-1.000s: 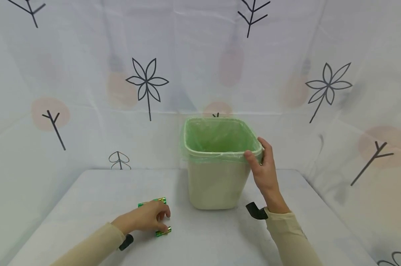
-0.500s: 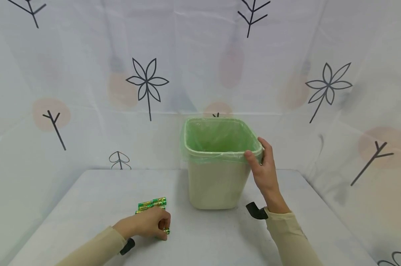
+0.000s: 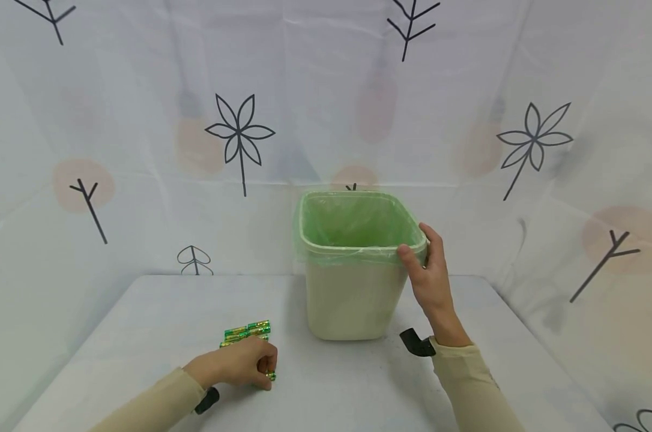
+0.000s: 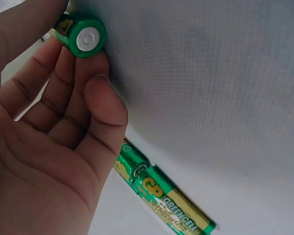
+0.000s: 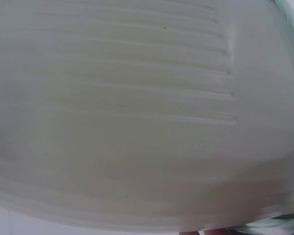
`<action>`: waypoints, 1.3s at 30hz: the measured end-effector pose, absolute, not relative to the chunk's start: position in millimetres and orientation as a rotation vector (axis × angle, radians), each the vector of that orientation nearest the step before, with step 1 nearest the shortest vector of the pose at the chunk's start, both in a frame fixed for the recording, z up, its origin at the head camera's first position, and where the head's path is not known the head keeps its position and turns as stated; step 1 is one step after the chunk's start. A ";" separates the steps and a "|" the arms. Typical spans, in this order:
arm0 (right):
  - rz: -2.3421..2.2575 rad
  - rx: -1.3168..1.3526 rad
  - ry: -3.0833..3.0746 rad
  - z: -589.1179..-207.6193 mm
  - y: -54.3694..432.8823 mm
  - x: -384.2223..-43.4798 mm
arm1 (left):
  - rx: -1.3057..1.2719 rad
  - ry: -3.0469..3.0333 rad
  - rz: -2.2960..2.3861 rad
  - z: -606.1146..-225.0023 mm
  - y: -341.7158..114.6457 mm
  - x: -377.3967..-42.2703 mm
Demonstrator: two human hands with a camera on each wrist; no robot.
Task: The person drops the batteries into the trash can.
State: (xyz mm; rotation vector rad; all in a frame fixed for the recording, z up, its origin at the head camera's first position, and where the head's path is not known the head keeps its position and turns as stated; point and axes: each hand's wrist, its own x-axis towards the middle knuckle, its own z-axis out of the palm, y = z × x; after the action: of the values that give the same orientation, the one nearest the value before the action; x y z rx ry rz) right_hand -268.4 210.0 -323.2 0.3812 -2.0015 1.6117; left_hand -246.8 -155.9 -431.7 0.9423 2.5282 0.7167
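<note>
My left hand [image 3: 234, 363] is low over the table at the left, thumb and fingers pinching a green and gold battery [image 4: 88, 36]. Its flat silver end faces the left wrist camera; in the head view only a bit of it shows past the fingertips. Just beyond that hand lie several matching batteries [image 3: 248, 330] in rows, partly covered by the hand. On the right, my right hand [image 3: 433, 285] grips the rim of a cream trash bin [image 3: 353, 300], thumb on the front and fingers around the side. A thin green bag [image 3: 353, 219] lines the bin and folds over its rim.
The bin stands upright on a white-covered table [image 3: 326, 390], right of the batteries. A white cloth [image 3: 315, 90] with drawn flowers and twigs hangs behind and along the sides. A black wrist mount [image 3: 416, 342] juts out from the right sleeve.
Since the first frame my left hand has come slightly nearer and its thumb and fingers have closed on the near battery, uncovering more of the rows behind. Right hand and bin stay put.
</note>
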 end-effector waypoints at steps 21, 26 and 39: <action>1.621 0.376 -1.992 -323.2 209.4 -268.4 | 1.025 2.861 0.671 -303.2 -171.8 -290.2; 1.623 0.395 -1.985 -323.0 210.0 -269.5 | 1.017 2.927 0.624 -266.4 -168.3 -301.0; 1.625 0.389 -1.977 -322.6 208.2 -270.4 | 1.183 3.025 0.716 -195.1 -127.1 -324.0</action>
State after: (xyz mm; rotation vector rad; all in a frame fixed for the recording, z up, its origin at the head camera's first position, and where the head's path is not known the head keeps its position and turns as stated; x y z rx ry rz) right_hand -270.4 208.2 -322.6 0.3885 -1.9772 1.6250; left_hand -324.0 -127.1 -195.1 1.1831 3.0247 0.7163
